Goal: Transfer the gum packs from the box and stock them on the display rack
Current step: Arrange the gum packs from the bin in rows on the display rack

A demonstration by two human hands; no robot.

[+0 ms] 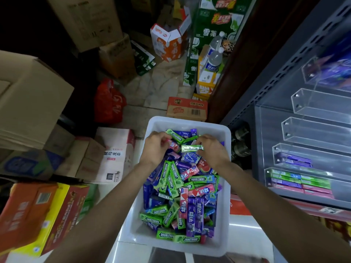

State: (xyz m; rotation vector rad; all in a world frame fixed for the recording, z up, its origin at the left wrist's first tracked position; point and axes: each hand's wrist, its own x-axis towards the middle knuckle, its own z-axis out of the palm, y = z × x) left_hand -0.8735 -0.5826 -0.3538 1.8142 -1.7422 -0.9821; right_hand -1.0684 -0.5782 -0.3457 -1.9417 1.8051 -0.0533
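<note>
A green gum pack (pixel 192 148) is being pinched by the right hand (pixel 212 150) over the box (pixel 190 122); a pink pack (pixel 173 144) is being gripped by the left hand (pixel 155 147), its fingers partly hidden.

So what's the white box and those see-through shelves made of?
The white box looks like smooth, slightly see-through plastic, with rounded moulded corners. The see-through shelves look like clear acrylic, glossy with bright edges and screw dots, though it could be another clear plastic.

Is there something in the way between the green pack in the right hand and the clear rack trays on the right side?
Nothing visible. The right hand pinches the green gum pack above the white box; the open space toward the display rack looks free. Only the box wall lies below that path.
</note>
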